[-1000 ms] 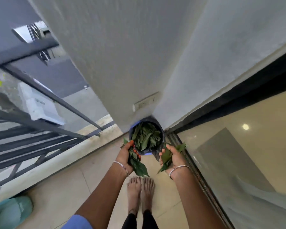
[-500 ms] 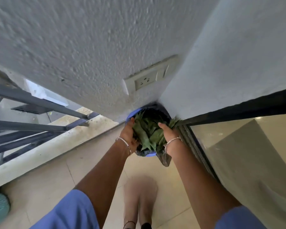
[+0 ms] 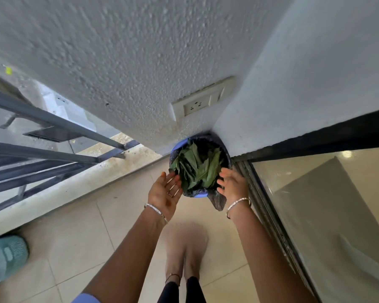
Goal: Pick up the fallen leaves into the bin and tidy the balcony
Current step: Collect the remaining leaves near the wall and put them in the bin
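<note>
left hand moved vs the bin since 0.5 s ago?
Yes. The left hand has drawn back toward the person, off the leaves in the bin, to just outside its near-left rim, open and empty.

leaves (image 3: 197, 169): dark green
bin (image 3: 176, 148): blue rim, black liner (image 3: 217, 200)
wall (image 3: 118, 51): white, stippled, at 12 o'clock
floor (image 3: 74, 226): beige tiles, thin grey joints
railing (image 3: 53, 119): grey, at 9 o'clock
slipper (image 3: 4, 256): teal, ribbed, at 8 o'clock
socket (image 3: 200, 104): cream
bracelets (image 3: 155, 209): silver
leggings (image 3: 193, 289): black, at 6 o'clock

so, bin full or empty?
Nearly full: green leaves pile up to about the rim of the blue bin; depth beneath them is hidden.
</note>
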